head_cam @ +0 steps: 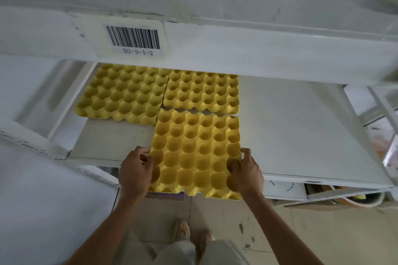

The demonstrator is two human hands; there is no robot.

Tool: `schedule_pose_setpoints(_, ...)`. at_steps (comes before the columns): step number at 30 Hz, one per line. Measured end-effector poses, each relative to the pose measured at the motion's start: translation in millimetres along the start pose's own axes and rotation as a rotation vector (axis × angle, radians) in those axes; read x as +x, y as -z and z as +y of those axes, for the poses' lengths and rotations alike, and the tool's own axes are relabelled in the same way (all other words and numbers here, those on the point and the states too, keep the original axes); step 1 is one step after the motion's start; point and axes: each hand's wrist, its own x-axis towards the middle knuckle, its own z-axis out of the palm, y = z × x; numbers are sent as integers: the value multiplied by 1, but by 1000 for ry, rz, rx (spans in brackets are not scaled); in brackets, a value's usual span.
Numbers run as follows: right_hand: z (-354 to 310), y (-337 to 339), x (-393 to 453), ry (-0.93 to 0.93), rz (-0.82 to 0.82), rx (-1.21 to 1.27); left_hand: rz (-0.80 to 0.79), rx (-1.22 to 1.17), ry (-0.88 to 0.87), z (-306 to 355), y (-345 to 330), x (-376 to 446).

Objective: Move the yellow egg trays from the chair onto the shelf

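Here, third tray (pixel 195 153) half on shelf (pixel 290 127), near edge overhanging front lip. Left hand (pixel 135 171) and right hand (pixel 245 173) closed on opposite sides, thumbs in cups: two-sided grip keeps flimsy tray level, likely for sliding in. Two trays at back, left tray (pixel 122 94) beside right tray (pixel 201 92), leave front row free. Chair not visible.

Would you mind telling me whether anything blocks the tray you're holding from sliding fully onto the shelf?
Nothing lies on the bare shelf around the held tray, gripped by the left hand and right hand. Straight behind it, though, the right back tray sits nearly against its far edge, limiting further push.
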Motion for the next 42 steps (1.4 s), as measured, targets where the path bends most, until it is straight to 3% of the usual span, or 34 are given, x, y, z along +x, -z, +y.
schedule_pose_setpoints(14, -7, -10, 5, -49, 53, 19, 7, -25, -2, 3, -2, 10)
schedule_pose_setpoints(18, -3, -7, 4, -55, 54, 13, -9, 96, -186, 4, 6, 28)
schedule_pose_setpoints(22, 1, -10, 6, -3, 87, -18, -104, 228, -204, 11, 15, 103)
schedule_pose_setpoints(27, 3, -11, 11, -12, 85, -24, -374, 442, -214, 13, 3, 181)
schedule_pose_setpoints(42, -8, -5, 9, -36, 56, -16, -421, 447, -254, 22, 10, 177)
